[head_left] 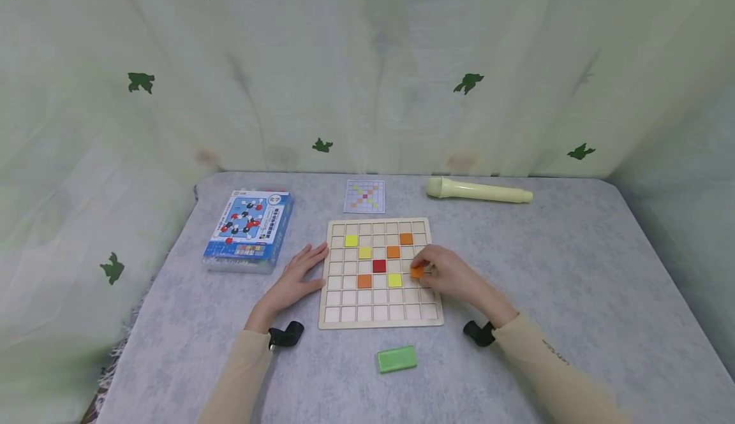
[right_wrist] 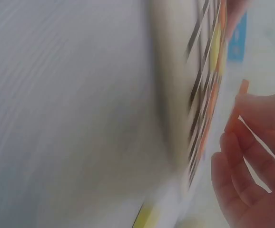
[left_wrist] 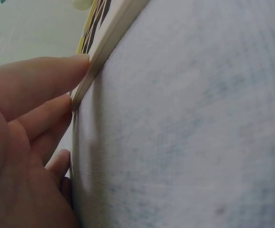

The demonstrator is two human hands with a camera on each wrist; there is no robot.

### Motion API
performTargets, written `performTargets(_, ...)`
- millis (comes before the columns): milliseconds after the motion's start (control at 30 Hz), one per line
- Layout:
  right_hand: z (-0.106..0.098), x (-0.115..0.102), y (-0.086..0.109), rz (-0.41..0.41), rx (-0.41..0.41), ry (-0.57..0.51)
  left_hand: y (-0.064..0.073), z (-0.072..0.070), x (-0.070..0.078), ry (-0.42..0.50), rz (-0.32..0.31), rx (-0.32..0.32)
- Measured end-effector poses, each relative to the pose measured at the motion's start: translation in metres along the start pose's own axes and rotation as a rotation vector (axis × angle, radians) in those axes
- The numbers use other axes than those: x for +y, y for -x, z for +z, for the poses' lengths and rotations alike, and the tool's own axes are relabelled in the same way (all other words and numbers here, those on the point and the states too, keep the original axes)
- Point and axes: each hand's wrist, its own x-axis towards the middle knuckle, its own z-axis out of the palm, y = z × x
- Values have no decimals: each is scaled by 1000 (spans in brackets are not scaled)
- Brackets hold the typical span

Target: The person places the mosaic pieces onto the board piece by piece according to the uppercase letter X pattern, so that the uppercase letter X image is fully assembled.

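A square wooden grid board (head_left: 380,322) lies flat on the table, with yellow, orange and red square tiles set in some cells. The red tile (head_left: 379,266) sits near its middle, a yellow tile (head_left: 394,280) to the lower right of that. Over the board's right side, my right hand (head_left: 453,275) pinches an orange tile (right_wrist: 237,107) between thumb and fingertips; the right wrist view has it raised off the grid. My left hand (head_left: 296,280) rests at the board's left edge with fingers spread, and fingertips touch that edge (left_wrist: 95,64) in the left wrist view.
Behind the board lies a small pattern card (head_left: 364,196) with a coloured grid. A boxed molecular model set (head_left: 248,229) is at the left, a pale yellow tube-like object (head_left: 482,190) at the back right. In front lies a green block (head_left: 397,359). Patterned cloth (head_left: 373,80) hangs behind.
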Motion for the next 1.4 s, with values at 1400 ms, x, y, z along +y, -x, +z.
performTargets(1400, -12, 22, 10, 58, -14, 44, 0, 0, 1, -3, -35, -9)
